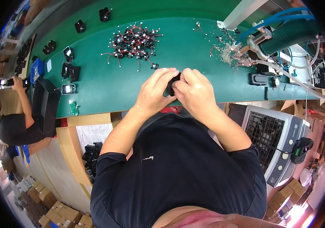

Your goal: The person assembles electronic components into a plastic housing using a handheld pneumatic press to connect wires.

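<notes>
Close to the table's front edge, a small black plastic part (173, 84) is held between my two hands. Fingers of my left hand (151, 90) wrap its left side and far end. My right hand (197, 91) pinches it from the right, fingertips pressed on it. Most of the part is hidden by the fingers. Just beyond lies one small black piece with a red wire (154, 66). Farther out is a heap of small black parts with red and black wires and white connectors (134, 41).
The green table (185, 45) bears black housings (68, 55) and a green circuit board (73, 107) at left. Scattered small metal pieces (226, 54) lie by a hose-fed machine (248, 57) at right. Left, another person's hand (18, 83) works near a black bin (45, 108). An air cooler (272, 140) stands right.
</notes>
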Action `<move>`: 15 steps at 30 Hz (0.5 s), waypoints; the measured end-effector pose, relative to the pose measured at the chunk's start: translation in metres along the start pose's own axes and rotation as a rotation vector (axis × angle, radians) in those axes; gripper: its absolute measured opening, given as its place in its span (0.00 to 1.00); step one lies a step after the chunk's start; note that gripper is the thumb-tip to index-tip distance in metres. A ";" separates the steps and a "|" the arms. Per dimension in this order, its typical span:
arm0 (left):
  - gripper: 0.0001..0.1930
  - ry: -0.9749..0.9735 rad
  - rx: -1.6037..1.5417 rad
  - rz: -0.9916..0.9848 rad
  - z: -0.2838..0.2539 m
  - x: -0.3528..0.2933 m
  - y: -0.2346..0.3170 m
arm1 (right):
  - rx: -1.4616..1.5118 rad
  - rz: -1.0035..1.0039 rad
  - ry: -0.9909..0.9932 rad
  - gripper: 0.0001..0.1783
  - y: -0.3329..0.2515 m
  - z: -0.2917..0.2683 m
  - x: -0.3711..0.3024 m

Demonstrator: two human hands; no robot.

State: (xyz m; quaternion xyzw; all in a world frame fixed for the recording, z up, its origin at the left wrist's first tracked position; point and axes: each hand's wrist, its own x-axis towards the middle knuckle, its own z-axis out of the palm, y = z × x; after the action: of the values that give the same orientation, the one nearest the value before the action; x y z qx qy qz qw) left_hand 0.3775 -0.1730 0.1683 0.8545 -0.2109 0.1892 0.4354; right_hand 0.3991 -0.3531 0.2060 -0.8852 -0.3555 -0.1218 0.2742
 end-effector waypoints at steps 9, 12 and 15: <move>0.41 -0.056 -0.157 -0.050 0.029 0.015 -0.013 | -0.051 -0.035 0.017 0.14 0.010 -0.046 0.008; 0.42 -0.081 -0.191 -0.099 0.031 0.018 -0.017 | -0.212 -0.208 0.502 0.26 0.024 -0.100 0.041; 0.42 -0.103 -0.169 -0.156 0.031 0.021 -0.018 | -0.297 -0.106 0.853 0.41 0.048 -0.138 0.093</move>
State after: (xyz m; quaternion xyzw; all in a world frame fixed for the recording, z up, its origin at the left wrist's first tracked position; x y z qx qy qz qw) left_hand 0.4086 -0.1926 0.1497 0.8371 -0.1809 0.0922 0.5079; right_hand 0.4965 -0.4086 0.3380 -0.7663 -0.2344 -0.5390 0.2594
